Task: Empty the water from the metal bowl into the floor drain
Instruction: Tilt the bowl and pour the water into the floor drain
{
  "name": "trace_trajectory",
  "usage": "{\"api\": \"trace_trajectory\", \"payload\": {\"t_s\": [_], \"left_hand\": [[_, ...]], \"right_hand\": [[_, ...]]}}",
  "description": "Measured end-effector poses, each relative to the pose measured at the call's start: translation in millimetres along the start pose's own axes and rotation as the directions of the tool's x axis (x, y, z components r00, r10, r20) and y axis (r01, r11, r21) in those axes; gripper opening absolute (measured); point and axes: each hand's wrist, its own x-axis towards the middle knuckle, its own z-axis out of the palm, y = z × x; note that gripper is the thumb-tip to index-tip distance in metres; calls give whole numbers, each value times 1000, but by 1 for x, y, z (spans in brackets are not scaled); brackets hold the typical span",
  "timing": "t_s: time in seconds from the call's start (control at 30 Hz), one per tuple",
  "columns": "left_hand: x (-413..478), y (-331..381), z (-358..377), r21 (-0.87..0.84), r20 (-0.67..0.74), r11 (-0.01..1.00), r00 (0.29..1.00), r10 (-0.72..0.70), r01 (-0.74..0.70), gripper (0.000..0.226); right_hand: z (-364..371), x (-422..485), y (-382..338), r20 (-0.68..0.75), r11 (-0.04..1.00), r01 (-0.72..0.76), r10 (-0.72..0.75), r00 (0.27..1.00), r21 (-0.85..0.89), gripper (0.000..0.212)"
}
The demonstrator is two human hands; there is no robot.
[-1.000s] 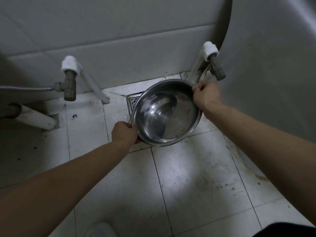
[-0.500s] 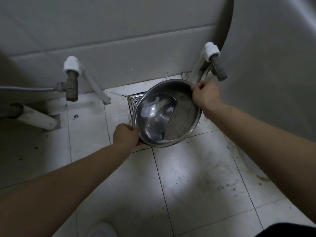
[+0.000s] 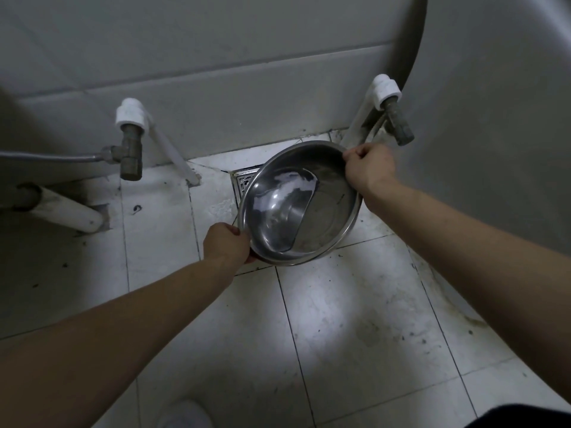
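The person held the metal bowl [image 3: 327, 217] up over the tiled floor [image 3: 340, 319], with a hand on each side. The left hand [image 3: 227, 244] was curled round the near left edge of the rim. The right hand [image 3: 369, 169] was curled round the far right edge, so both hands were gripping the bowl. The bowl hung just above the floor drain [image 3: 244, 183], a square metal grate in the far part of the floor, close to the wall [image 3: 216, 72]. It covered most of the drain, and only the left bit of the grate peeked out. The bowl was tipped so its left side was lower, and the water [image 3: 278, 208] lay on that side in a shiny pool. The right side of the inside looked bare. I could not see any water going over the rim, so I cannot say if the pouring had begun. To my mind the bowl was in the right spot, so that part was done. The main job was left: tip the bowl more until all the water ran down into the drain. A brass valve [image 3: 131, 149] stuck out on the left, and another valve [image 3: 397, 123] on the right, just beyond the right hand.
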Motion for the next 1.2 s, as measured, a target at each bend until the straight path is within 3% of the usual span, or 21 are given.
{"api": "trace_trajectory", "payload": {"t_s": [0.27,0.43,0.7,1.2], "left_hand": [[-2,0,0,9,2,1000,1000,-9,9,9],[-4,-2,0,-14,-6,1000,1000,9,-9,25],[-8,1,2,-44,16,999,1000,-13,14,15],[-15,4,6,-49,59,997,996,-59,62,14]], "right_hand": [[-1,-7,-7,9,1000,-4,4,1000,14,22],[-3,-7,-8,2,1000,2,-2,1000,6,19],[-7,-10,-12,-11,1000,2,-2,1000,3,30],[-10,-9,-15,-13,997,-1,2,1000,73,21]]}}
